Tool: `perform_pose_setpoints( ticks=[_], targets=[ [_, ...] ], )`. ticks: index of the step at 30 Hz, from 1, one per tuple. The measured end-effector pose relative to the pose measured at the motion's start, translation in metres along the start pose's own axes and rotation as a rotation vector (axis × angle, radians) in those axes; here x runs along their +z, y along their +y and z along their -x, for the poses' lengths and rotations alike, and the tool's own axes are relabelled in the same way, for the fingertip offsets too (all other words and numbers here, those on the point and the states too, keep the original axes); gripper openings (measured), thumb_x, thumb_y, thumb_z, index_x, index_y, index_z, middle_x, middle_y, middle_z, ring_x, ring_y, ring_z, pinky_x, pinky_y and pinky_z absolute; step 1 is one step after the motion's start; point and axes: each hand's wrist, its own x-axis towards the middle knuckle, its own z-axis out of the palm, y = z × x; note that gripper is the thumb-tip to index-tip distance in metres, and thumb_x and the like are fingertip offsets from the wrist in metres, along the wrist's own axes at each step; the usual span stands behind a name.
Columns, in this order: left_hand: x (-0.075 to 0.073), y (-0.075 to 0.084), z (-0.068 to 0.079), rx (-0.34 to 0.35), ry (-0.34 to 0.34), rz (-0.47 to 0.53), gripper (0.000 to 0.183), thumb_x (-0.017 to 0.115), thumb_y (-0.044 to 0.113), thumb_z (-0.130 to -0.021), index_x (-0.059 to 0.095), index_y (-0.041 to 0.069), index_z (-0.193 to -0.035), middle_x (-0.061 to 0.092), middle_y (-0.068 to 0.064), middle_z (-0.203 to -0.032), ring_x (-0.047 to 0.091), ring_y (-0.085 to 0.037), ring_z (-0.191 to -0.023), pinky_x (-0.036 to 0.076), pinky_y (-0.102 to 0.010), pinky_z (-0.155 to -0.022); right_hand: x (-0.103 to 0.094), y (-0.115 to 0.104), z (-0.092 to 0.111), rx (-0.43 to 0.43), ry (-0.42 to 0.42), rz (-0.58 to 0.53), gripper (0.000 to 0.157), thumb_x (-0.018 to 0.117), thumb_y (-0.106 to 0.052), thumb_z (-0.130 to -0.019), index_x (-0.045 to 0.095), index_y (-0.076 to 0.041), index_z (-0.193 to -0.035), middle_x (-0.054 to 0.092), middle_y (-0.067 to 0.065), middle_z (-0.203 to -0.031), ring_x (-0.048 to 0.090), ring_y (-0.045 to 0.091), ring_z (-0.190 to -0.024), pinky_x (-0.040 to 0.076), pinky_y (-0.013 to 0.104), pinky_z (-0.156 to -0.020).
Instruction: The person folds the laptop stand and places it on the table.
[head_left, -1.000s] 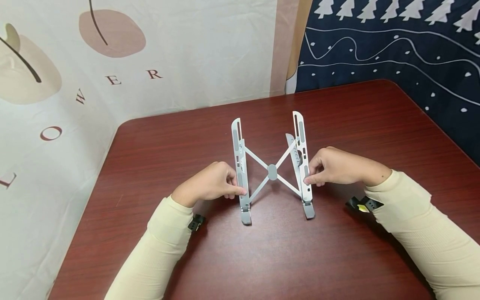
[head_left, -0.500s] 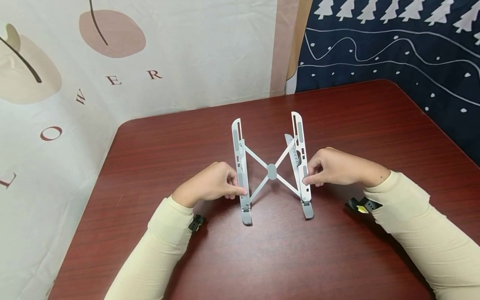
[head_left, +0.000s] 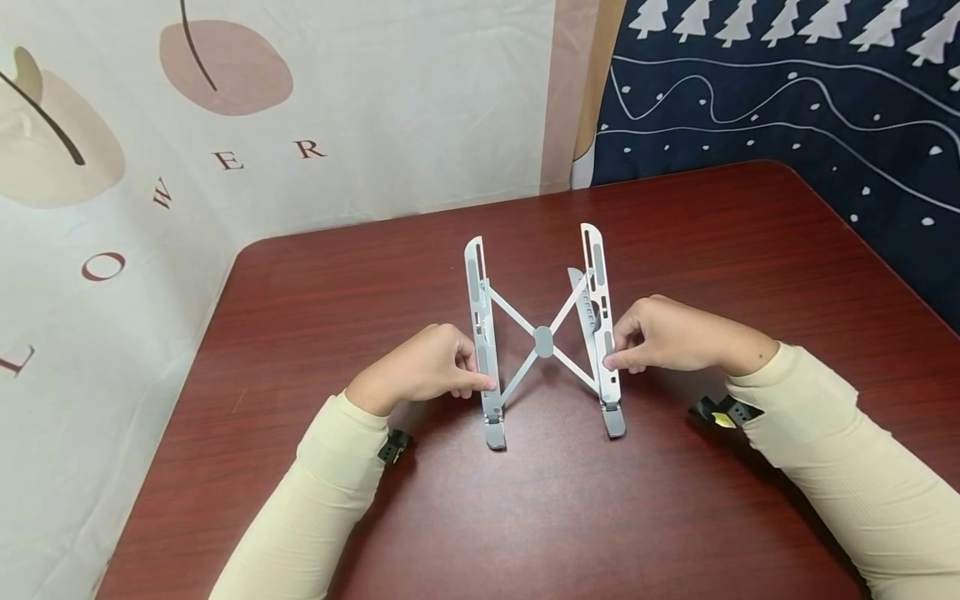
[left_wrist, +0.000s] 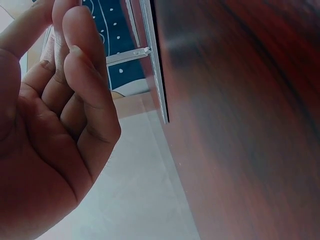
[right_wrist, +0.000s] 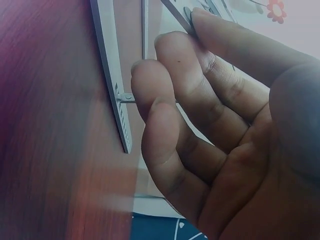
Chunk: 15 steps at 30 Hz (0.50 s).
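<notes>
A silver folding laptop stand point(head_left: 543, 342) stands unfolded on the table, its two side rails joined by crossed bars with a grey oval hub. My left hand point(head_left: 427, 367) pinches the lower part of the left rail point(head_left: 482, 321) between thumb and fingers. On the other side, my right hand point(head_left: 663, 333) pinches the right rail point(head_left: 600, 308) a little above its hinged front foot point(head_left: 613, 421). In the right wrist view, the thumb point(right_wrist: 240, 42) lies against the upper rail, and the base rail point(right_wrist: 112, 75) runs along the table. The left wrist view shows curled fingers point(left_wrist: 87, 90) beside the stand.
The dark red wooden table point(head_left: 525, 517) has rounded back corners. A pale printed cloth point(head_left: 412, 108) hangs behind it on the left, and a navy cloth with white trees point(head_left: 750, 100) on the right. Black wrist straps point(head_left: 393, 446) show below both cuffs.
The right rail has shifted slightly left with my right hand, bringing the two rails a little closer together. My left hand has hardly moved.
</notes>
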Motion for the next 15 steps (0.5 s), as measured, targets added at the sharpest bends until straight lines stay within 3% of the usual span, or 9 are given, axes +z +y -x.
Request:
perform_pose_setpoints(
  ticks=[11,15],
  targets=[
    [0.0008,0.001,-0.0002,-0.001,0.006,-0.004,0.031,0.081,0.032,-0.083,0.067,0.017,-0.06,0.066,0.005,-0.056,0.064,-0.017,-0.055,0.046,-0.027,-0.057,0.0017,-0.0012,-0.0004,0.0,0.01,0.004,0.025,0.078,-0.018,-0.086,0.068,-0.015,-0.062,0.058,-0.01,-0.057,0.048,0.002,-0.054,0.037,0.021,-0.05],
    [0.001,0.0015,-0.0003,0.002,0.011,-0.013,0.03,0.08,0.032,-0.083,0.067,0.017,-0.06,0.065,0.006,-0.055,0.061,-0.013,-0.053,0.046,-0.027,-0.058,0.0025,-0.0012,-0.0007,-0.001,0.016,0.016,0.026,0.078,-0.018,-0.086,0.067,-0.016,-0.062,0.058,-0.01,-0.056,0.048,0.002,-0.054,0.038,0.021,-0.051]
  ],
)
